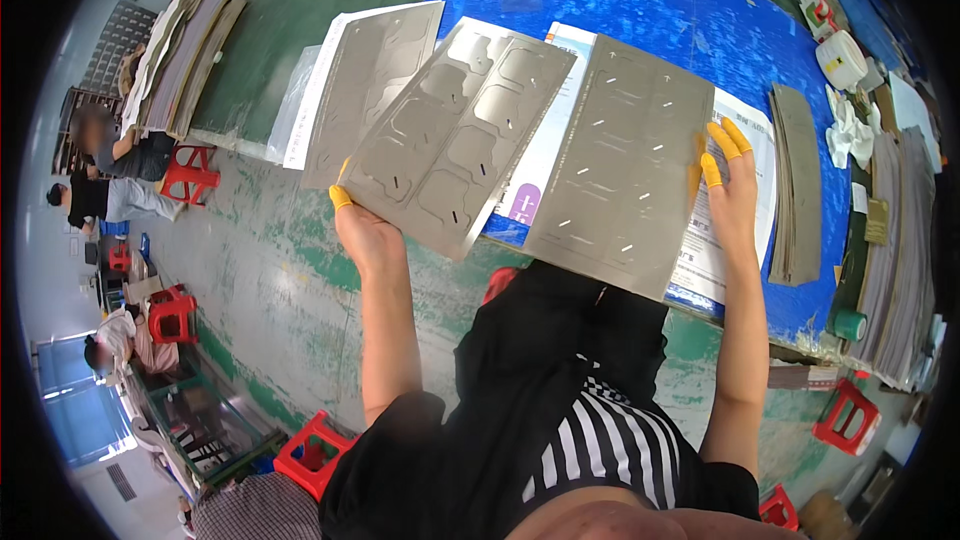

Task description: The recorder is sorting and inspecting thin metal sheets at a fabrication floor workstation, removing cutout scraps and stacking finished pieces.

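My left hand [368, 230], with yellow finger cots, grips the lower left corner of a grey sheet [430, 175] marked with rounded outlines and small slots. Its thumb lies at the edge; the other fingers are mostly hidden. The sheet is tilted and partly covers a similar grey sheet [365, 70] lying to its left. On the right, a third grey sheet [625, 160] with small white slots rests over printed paper at the table's near edge. Close by its right edge, my right hand [735, 180] has its yellow-capped fingers stretched and apart, holding nothing visible.
The table has a blue surface [690, 10] and a dark green part [310, 0]. A stack of grey strips [795, 180] lies right of my right hand. Further right are a white tub [841, 61] and more stacked sheets. Red stools [190, 176] and people are at the left.
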`<state>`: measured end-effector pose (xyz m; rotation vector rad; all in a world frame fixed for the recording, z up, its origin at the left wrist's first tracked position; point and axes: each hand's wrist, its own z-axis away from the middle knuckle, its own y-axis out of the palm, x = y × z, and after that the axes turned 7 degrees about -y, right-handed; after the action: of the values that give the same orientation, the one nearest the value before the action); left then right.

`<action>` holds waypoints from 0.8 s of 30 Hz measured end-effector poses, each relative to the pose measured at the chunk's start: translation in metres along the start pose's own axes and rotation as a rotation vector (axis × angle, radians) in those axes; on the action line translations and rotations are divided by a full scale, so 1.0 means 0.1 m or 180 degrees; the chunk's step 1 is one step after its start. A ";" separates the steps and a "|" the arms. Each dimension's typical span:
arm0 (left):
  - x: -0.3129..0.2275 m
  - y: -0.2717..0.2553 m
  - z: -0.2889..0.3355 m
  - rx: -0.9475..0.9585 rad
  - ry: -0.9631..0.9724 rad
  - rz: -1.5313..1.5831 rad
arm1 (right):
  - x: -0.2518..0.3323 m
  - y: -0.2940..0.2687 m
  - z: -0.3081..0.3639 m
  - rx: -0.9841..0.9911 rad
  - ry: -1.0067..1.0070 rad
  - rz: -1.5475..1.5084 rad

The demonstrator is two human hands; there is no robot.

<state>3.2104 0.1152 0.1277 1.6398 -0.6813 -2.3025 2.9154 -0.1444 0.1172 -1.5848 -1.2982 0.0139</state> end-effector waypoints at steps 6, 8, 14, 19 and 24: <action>0.04 -0.07 -0.01 0.0288 0.0019 0.0136 | 0.00 0.02 0.00 0.0025 -0.0054 0.0049; 0.07 -0.08 -0.02 0.0319 -0.0028 0.0297 | -0.01 0.01 0.00 0.0039 -0.0078 0.0081; 0.09 -0.08 0.09 0.0488 0.0298 -0.0176 | -0.02 0.02 0.00 0.0007 -0.0097 0.0081; 0.11 -0.03 0.16 0.0493 0.0408 -0.0057 | 0.02 0.00 0.00 -0.0001 0.0005 0.0007; 0.14 0.21 0.45 0.0571 0.0901 -0.0131 | 0.02 -0.02 -0.01 -0.0039 0.0057 -0.0016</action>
<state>3.1621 0.1017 0.1382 2.0260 -0.8118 -2.0260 2.9150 -0.1435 0.1203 -1.5888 -1.2905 -0.0112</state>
